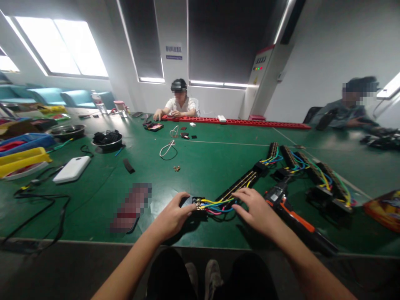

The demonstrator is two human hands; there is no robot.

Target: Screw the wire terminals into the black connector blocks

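Observation:
My left hand (175, 214) is closed, thumb and fingers gripping the left end of a small black terminal block (199, 204) with metal screws. Yellow, blue and red wires (218, 206) run from the block to the right. My right hand (258, 212) is beside the far end of these wires, thumb and forefinger apart with the wires between them; I see no firm grip. Behind the wires lies a long black strip with brass-coloured rows (240, 185). To the right of my right hand rests a black and orange power screwdriver (290, 216).
Several wired black strips (315, 173) lie at the right. A phone (133, 208), a white power bank (72, 169), a bowl of black parts (107, 139) and small brass screws (176, 168) are on the green table (193, 156). Two people sit across and at the right.

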